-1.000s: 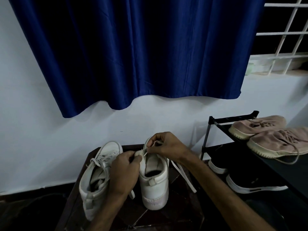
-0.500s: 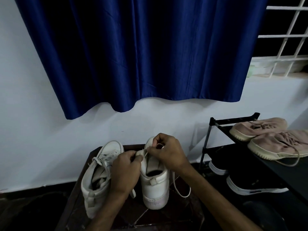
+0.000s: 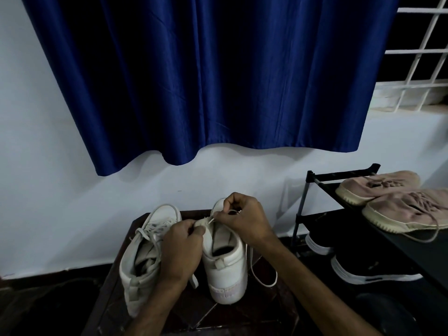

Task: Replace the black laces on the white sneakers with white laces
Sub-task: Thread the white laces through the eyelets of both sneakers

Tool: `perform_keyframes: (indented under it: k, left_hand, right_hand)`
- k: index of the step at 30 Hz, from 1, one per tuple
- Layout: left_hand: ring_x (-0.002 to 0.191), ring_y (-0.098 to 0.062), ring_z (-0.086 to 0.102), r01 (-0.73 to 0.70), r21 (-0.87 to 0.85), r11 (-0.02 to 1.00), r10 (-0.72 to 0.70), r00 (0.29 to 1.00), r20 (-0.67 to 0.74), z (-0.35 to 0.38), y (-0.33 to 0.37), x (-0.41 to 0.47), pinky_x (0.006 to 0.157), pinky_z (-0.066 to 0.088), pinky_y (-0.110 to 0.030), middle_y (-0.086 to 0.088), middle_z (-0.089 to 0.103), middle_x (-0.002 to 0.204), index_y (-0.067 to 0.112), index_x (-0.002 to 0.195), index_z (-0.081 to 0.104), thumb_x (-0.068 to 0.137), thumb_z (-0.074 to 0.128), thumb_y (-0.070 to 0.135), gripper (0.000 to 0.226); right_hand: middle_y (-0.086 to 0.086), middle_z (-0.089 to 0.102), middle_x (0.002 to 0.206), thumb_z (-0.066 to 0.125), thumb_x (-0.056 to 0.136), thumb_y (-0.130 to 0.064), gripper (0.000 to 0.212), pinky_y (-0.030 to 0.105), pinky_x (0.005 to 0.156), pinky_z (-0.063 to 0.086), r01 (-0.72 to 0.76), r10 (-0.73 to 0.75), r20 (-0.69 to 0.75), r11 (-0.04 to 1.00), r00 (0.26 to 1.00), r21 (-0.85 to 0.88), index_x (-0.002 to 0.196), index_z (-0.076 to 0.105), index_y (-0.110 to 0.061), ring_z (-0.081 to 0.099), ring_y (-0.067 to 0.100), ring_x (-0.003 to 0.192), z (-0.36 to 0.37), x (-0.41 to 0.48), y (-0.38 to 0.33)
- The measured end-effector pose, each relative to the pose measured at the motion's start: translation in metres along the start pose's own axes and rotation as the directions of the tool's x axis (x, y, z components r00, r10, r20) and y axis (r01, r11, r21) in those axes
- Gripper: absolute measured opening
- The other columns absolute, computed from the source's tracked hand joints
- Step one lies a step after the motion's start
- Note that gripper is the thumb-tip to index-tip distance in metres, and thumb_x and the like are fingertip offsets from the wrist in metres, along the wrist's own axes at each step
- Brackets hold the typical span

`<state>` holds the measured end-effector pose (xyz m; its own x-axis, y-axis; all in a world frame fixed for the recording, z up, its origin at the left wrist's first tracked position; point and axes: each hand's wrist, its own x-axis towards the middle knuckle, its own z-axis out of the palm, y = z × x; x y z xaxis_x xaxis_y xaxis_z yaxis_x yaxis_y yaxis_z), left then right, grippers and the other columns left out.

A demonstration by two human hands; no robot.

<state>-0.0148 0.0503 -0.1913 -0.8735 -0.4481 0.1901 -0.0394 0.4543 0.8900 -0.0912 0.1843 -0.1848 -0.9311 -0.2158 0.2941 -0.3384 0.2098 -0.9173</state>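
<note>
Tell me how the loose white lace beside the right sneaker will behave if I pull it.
Probably floppy: the white lace droops in a loop off the sneaker. Likely light, trailing after the right hand rather than holding shape.

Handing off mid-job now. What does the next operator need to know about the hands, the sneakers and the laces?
Left hand: grips the upper edge of the right sneaker, steadying it.
Right hand: pinches the white lace at the top of that sneaker; the slack loops down its right side.
Both sneakers stand side by side on the table, heels toward the camera.
Done: left sneaker is laced in white; no black lace in view.
Left: finish threading the right sneaker.
</note>
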Motion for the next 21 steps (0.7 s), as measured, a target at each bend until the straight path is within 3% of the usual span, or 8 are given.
perform_keyframes:
  k: [7,12,16,21]
  left_hand:
    - [0.077,-0.03,0.066,0.034,-0.033,0.999,-0.033,0.999,0.019,0.003,-0.005,0.004,0.075,0.053,-0.052,-0.007,0.069,0.07,0.009,0.072,0.066,0.068,0.051,0.038,0.033]
    - [0.078,-0.033,0.066,0.036,-0.071,0.997,-0.035,0.999,0.016,0.002,-0.003,0.0,0.074,0.052,-0.055,-0.012,0.068,0.071,0.007,0.072,0.066,0.069,0.052,0.042,0.038]
    - [0.077,-0.036,0.065,0.052,-0.091,0.994,-0.05,0.998,0.023,0.002,-0.002,-0.002,0.072,0.051,-0.056,-0.013,0.067,0.069,0.008,0.069,0.064,0.069,0.054,0.042,0.035]
    - [0.075,-0.03,0.066,0.062,-0.083,0.995,-0.059,0.997,0.045,0.002,-0.001,-0.002,0.073,0.052,-0.055,-0.007,0.069,0.069,0.011,0.069,0.067,0.069,0.055,0.041,0.032]
  right_hand:
    - [-0.013,0.063,0.06,0.081,0.072,-0.011,0.029,0.01,0.06,0.042,0.065,-0.061,0.068,0.997,0.996,-0.052,0.061,0.056,-0.021,0.057,-0.003,0.057,-0.001,-0.004,-0.003]
    - [-0.004,0.067,0.072,0.079,0.074,-0.016,0.024,0.009,0.062,0.042,0.154,-0.127,0.155,0.972,0.98,-0.177,0.066,0.057,-0.021,0.06,0.002,0.068,-0.006,-0.006,-0.01]
    - [-0.006,0.063,0.075,0.073,0.073,-0.025,0.025,0.027,0.066,0.047,0.209,-0.181,0.116,0.924,0.977,-0.32,0.068,0.049,-0.027,0.059,0.01,0.076,-0.004,-0.006,-0.01]
    - [-0.001,0.066,0.073,0.076,0.077,-0.019,0.026,0.011,0.06,0.039,0.224,-0.181,0.174,0.936,0.968,-0.273,0.068,0.052,-0.021,0.059,0.01,0.07,-0.008,-0.01,-0.015]
